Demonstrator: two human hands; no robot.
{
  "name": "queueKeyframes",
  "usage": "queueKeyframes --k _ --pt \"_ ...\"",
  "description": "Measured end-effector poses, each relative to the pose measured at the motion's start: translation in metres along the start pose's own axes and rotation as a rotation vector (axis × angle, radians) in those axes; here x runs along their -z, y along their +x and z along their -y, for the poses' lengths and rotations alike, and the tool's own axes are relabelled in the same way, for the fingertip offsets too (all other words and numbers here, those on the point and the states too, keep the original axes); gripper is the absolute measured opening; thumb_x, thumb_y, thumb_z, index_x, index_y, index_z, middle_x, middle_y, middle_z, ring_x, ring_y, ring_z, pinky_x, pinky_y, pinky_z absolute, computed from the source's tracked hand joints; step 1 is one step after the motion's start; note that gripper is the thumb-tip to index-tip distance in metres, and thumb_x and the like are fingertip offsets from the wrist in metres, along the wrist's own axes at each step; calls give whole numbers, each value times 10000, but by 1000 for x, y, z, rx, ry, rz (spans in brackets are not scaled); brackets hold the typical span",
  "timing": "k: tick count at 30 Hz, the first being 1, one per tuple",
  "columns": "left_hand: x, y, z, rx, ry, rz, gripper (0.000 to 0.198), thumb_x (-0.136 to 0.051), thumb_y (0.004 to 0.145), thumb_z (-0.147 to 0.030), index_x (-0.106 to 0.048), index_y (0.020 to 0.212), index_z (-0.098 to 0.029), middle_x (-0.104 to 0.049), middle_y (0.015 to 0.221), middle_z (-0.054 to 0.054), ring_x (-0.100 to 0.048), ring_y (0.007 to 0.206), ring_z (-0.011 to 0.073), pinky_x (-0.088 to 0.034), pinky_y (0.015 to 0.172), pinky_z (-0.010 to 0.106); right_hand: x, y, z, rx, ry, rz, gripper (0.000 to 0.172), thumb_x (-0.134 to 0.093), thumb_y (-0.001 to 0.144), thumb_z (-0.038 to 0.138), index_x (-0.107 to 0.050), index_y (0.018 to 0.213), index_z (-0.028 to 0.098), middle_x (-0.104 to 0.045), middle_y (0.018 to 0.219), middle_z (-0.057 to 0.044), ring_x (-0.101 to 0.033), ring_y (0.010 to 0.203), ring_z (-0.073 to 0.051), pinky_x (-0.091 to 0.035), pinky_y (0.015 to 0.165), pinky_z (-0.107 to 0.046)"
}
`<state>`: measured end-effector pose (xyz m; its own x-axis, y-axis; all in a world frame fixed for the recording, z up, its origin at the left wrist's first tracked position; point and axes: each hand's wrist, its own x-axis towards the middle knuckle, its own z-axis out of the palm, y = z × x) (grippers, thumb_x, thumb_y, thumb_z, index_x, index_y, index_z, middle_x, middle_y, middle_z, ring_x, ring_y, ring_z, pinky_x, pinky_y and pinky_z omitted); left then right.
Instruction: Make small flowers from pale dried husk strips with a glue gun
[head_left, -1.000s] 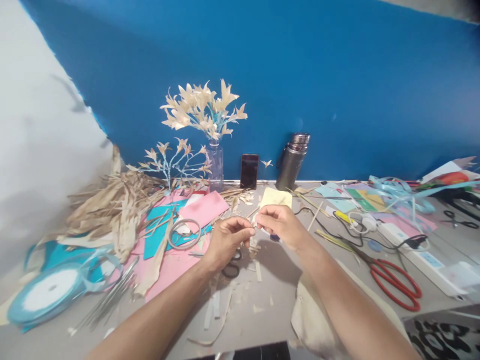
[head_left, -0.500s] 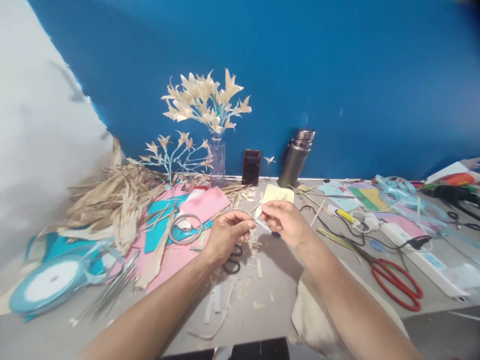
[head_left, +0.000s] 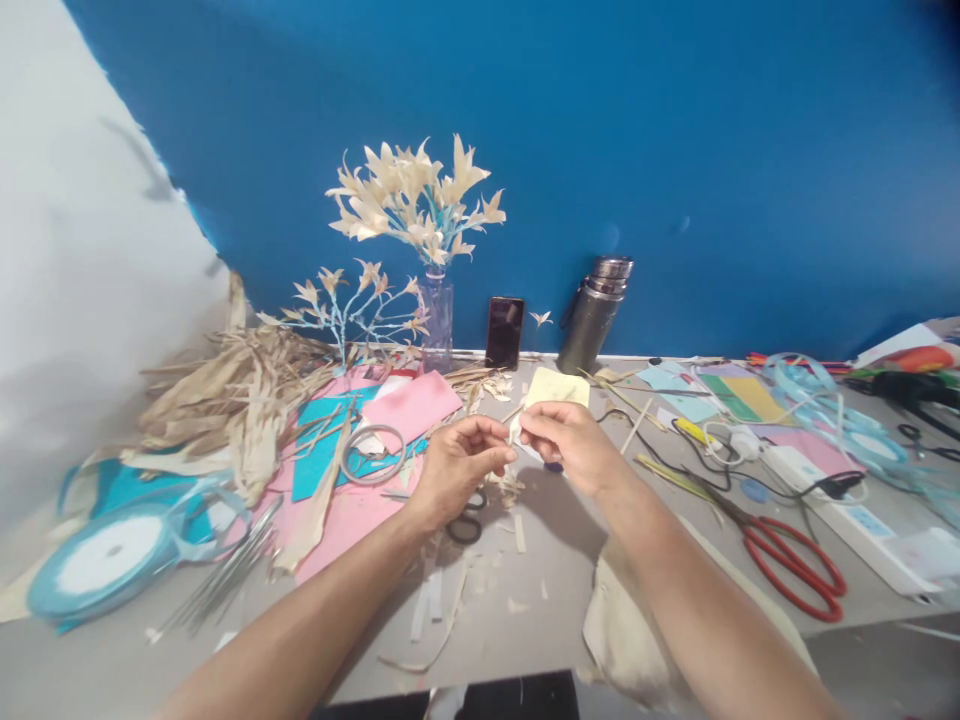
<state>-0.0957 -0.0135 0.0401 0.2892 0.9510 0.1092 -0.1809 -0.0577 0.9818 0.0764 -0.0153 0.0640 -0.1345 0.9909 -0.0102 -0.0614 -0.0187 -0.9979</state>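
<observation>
- The grey counter (head_left: 555,590) is the largest; its left and right ends are cut off.
- On its left lies a tangled heap of dry, beige, husk-like leaves (head_left: 255,390), blurred toward the wall.
- A bouquet of cream, pointed flowers with light blue stems (head_left: 420,190) stands in an upright, clear plastic bottle (head_left: 437,325); the lower stems are difficult to make out.
- A beige, soft cloth (head_left: 619,625) is partly hidden under the right forearm.
- The dark grey metal flask (head_left: 589,325) is tilted against the blue wall; what it contains cannot be seen.
- The left grip (head_left: 459,465) has thumb and forefinger narrowly apart; I cannot tell if it holds something. The right grip (head_left: 566,445), just beside it, is pinched at the tips.
- Behind the right grip, a pale yellow, square sheet (head_left: 556,386) is partly covered.
- The small scissors with black handles (head_left: 466,516) are partly hidden by the left grip.
- Smallest is a thin, whitish piece (head_left: 515,431), held at the right fingertips, facing the left ones; its shape is unclear.
</observation>
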Motion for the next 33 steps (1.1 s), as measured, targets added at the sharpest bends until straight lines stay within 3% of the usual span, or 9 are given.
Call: queueKeyframes --k 16,19,24,26,28,30,33 --pt "4 4 3 2 1 -33 169 -831 623 -261 -715 683 -154 -647 619 -9 -530 563 95 -409 555 215 2 3 -2 -6 -20 54 319 -766 720 439 -682 672 136 -625 645 -11 -375 449 -35 -202 420 -212" --pt "5 4 2 -19 32 -39 153 -815 643 -267 -710 667 -159 -624 578 -14 -526 551 97 -403 558 216 14 11 7 36 -17 -40 339 -780 692 463 -711 736 134 -629 665 -18 -378 453 -40 -185 412 -207" --pt "7 7 4 3 44 -95 177 -809 638 -297 -698 657 -161 -600 537 -20 -498 507 98 -374 515 215 48 24 42 168 38 -279 326 -822 626 425 -692 727 144 -603 655 -3 -371 468 -44 -167 416 -202" --pt "7 9 7 13 35 -107 188 -810 631 -299 -687 646 -158 -591 526 -24 -483 491 91 -359 501 210 53 24 55 221 -85 -351 303 -802 655 418 -697 728 144 -611 643 -9 -377 474 -55 -189 413 -209" --pt "8 9 8 9 27 -97 195 -810 631 -300 -680 641 -155 -588 519 -25 -481 488 89 -357 502 207 49 21 60 231 -279 -286 285 -769 708 418 -720 757 142 -654 676 -29 -417 493 -70 -245 423 -214" --pt "8 9 9 -1 28 -72 199 -808 637 -307 -682 653 -153 -592 518 -23 -487 490 91 -365 511 209 37 15 56 178 -425 -76 292 -746 742 432 -741 814 149 -697 746 -41 -482 528 -86 -314 454 -217" --pt "6 7 7 -16 58 -19 195 -797 657 -315 -694 679 -151 -606 526 -15 -501 501 96 -379 534 215 21 8 41 65 -443 184 318 -750 736 468 -729 801 157 -691 730 -21 -503 535 -91 -343 467 -212"
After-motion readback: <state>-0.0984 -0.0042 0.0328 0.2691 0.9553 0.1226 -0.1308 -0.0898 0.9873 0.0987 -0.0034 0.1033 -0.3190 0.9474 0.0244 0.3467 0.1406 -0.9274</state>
